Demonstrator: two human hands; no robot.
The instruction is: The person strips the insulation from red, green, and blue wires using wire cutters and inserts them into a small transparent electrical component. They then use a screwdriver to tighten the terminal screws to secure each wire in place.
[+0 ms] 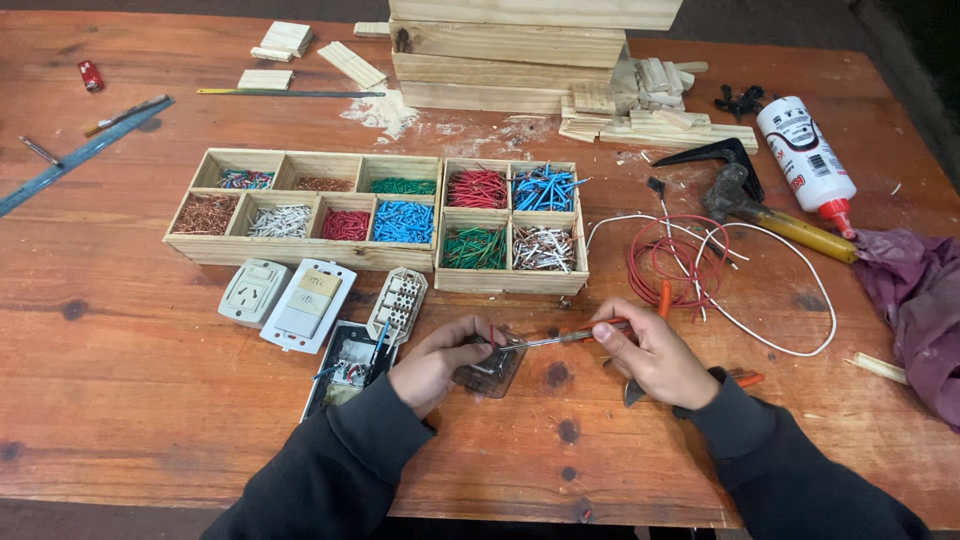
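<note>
Down on the wooden desk (150, 400), seen from the head camera, both hands meet near the front edge. The left hand (435, 362) has its fingers pinched together on a small dark, see-through electrical part (492, 372) that rests on the desk just under them. The right hand (655, 355) has its fingers clamped on a screwdriver (555, 339) with a reddish handle; its metal shaft lies nearly level and points left, the tip reaching the part by the left fingertips.

Just left of the left hand lies an opened dark switch housing (345, 375) with short wires showing inside. Beyond it sit a white wall socket (254, 291), a white switch plate (309, 303) and a pale terminal block (398, 303), side by side. Behind these stand two wooden compartment trays: a wide tray (200, 248) and a smaller tray (510, 283), touching each other, filled with cut wire pieces in copper, white, red, blue and green.

Right of the trays lies a loose coil of red and white wire (680, 262), then a hammer (760, 210) and a white glue bottle (805, 160). A purple cloth (920, 300) lies at the right edge. Stacked wood planks (510, 55) stand at the back.
</note>
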